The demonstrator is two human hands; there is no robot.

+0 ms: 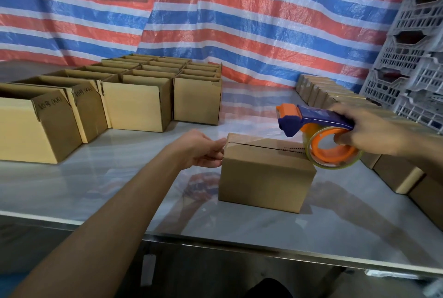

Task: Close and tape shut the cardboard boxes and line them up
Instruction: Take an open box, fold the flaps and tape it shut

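Nearest the camera, the person's left forearm reaches up from the near left corner of the worktop (119, 190) to the box (263, 178), which sits a little right of centre, close to the near edge.

The left hand (203, 151) closes on the box's left end. Its thumb lies at the top edge and its fingers curl against the end face. Whether it also pins down a tape end cannot be told.

The right hand (369, 130) grips the handle of the tape dispenser (314, 115), with one finger hooked into the orange hub of the roll (333, 151). The roll sits at the box's right end, touching or just above the top, and the dispenser's nose points left toward the other hand.

The box's long axis runs left to right, roughly along the near edge, with the flaps folded down. The seam follows that axis, so both hands lie on one line with the box between them. A glossy patch near the left end suggests tape already laid there; the rest of the seam shows bare and dark. Finishing the strip probably means carrying the dispenser over the right end while the left hand braces the box.

Open boxes (136, 103) fill the far left of the worktop. Closed boxes (395, 173) stand in a line along the right edge.
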